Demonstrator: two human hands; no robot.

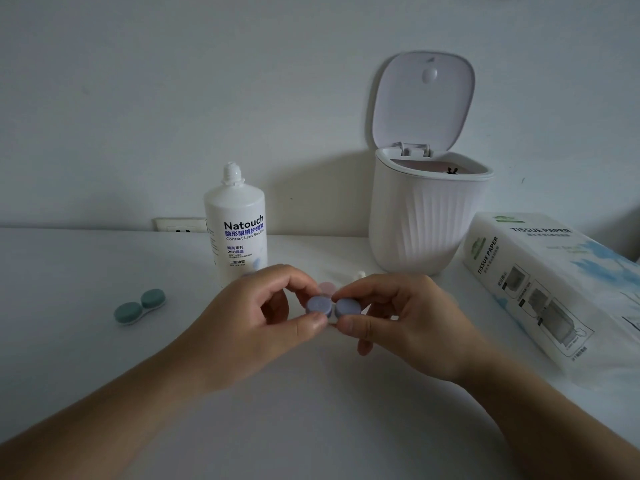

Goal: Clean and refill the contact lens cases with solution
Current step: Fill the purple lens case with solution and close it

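Both hands hold a lavender-blue contact lens case (333,306) above the white table (311,427), at the middle of the view. My left hand (256,323) pinches its left cap between thumb and fingers. My right hand (401,323) pinches its right cap the same way. A pink lens case (327,287) lies just behind, mostly hidden by my fingers. A green lens case (139,306), both caps on, rests on the table at the left. The white Natouch solution bottle (237,223) stands uncapped behind my left hand. A small white object, perhaps its cap (361,273), peeks out behind my right hand.
A white ribbed mini bin (426,216) with its lid flipped up stands at the back right. A pack of tissue paper (554,289) lies along the right side. A wall socket (180,225) sits at the table's back edge.
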